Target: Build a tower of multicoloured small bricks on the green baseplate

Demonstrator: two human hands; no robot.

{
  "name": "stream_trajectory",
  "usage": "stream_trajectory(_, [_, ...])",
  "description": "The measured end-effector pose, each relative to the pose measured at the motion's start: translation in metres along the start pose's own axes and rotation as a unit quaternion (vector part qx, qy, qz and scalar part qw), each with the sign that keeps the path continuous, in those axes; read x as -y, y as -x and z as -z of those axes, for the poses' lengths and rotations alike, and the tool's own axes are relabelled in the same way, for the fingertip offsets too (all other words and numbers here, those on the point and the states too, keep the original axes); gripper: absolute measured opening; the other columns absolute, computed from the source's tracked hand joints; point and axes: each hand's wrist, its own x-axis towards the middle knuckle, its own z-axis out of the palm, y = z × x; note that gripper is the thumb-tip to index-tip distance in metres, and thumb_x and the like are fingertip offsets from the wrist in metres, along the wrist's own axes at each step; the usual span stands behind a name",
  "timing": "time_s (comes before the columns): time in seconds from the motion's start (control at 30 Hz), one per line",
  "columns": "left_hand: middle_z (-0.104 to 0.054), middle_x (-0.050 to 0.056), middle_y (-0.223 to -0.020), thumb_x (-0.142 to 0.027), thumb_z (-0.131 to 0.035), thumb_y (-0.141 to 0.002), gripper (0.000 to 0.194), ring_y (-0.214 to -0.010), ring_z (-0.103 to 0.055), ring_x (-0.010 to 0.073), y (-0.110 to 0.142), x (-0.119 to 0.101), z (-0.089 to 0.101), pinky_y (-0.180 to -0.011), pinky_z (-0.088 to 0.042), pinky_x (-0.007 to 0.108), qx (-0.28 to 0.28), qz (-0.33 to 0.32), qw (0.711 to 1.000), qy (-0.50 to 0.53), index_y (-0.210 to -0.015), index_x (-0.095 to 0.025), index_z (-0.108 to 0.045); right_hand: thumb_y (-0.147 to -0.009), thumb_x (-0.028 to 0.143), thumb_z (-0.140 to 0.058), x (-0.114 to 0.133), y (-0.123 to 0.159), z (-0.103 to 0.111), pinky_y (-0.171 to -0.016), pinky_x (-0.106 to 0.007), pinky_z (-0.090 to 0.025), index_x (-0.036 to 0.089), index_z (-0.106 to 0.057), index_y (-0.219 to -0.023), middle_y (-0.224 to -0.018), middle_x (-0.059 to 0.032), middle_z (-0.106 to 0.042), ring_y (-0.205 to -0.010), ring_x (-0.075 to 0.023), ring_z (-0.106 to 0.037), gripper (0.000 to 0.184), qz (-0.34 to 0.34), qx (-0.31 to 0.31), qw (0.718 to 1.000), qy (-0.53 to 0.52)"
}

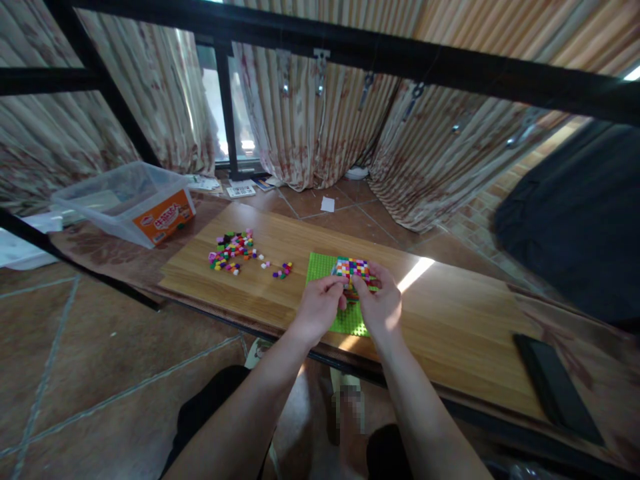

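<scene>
A green studded baseplate (320, 265) lies on the wooden board, partly covered by my hands. On it is a block of small multicoloured building bricks (353, 265), its top a mosaic of many colours. My right hand (383, 303) is closed around the block's right side, thumb over the near part of its top. At the block's near left edge, my left hand (320, 303) has thumb and forefinger pressed together; anything between them is too small to make out. Left of the baseplate lie a small cluster of loose bricks (284, 271) and a larger pile (234, 248).
The wooden board (450, 320) rests on a low table with a brown patterned cover. A clear plastic bin (110, 207) with an orange label stands at the left end. A dark flat object (557, 387) lies at the right. A black metal bar (350, 50) crosses above.
</scene>
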Motion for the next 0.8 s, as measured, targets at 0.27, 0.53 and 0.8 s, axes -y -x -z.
stream_trajectory(0.27, [-0.05, -0.004, -0.047, -0.019, -0.051, -0.077, 0.024, -0.038, -0.031, 0.005, 0.0, 0.0, 0.0, -0.042, -0.021, 0.02, -0.006, 0.005, 1.0, 0.01, -0.091, -0.016, -0.07, -0.073, 0.037, -0.061, -0.001, 0.0, -0.001, -0.075, -0.038, -0.051, 0.017, -0.058, -0.113, -0.104, -0.011, -0.065, -0.087, -0.0207, -0.062, 0.045, 0.031, 0.005, 0.999, 0.023])
stream_trajectory(0.53, [-0.046, -0.005, -0.049, -0.023, -0.058, -0.077, 0.017, -0.036, -0.023, 0.0015, 0.004, -0.007, 0.005, -0.037, -0.012, 0.017, 0.022, 0.057, 0.986, 0.155, -0.087, -0.013, -0.067, -0.076, 0.038, -0.061, -0.005, 0.001, -0.003, -0.078, -0.039, -0.05, 0.016, -0.059, -0.111, -0.102, -0.0106, -0.065, -0.088, -0.0205, -0.062, 0.042, 0.04, 0.004, 0.999, -0.003])
stream_trajectory(0.8, [-0.062, 0.007, -0.075, -0.039, -0.047, -0.086, 0.036, -0.065, -0.058, 0.0092, 0.001, -0.023, 0.021, -0.063, -0.049, 0.021, 0.041, 0.078, 0.885, 0.458, -0.091, -0.009, -0.065, -0.084, 0.034, -0.055, 0.028, 0.009, 0.016, -0.07, -0.032, -0.051, 0.018, -0.064, -0.096, -0.084, -0.0051, -0.066, -0.074, -0.0153, -0.061, 0.023, 0.12, -0.092, 0.987, -0.053])
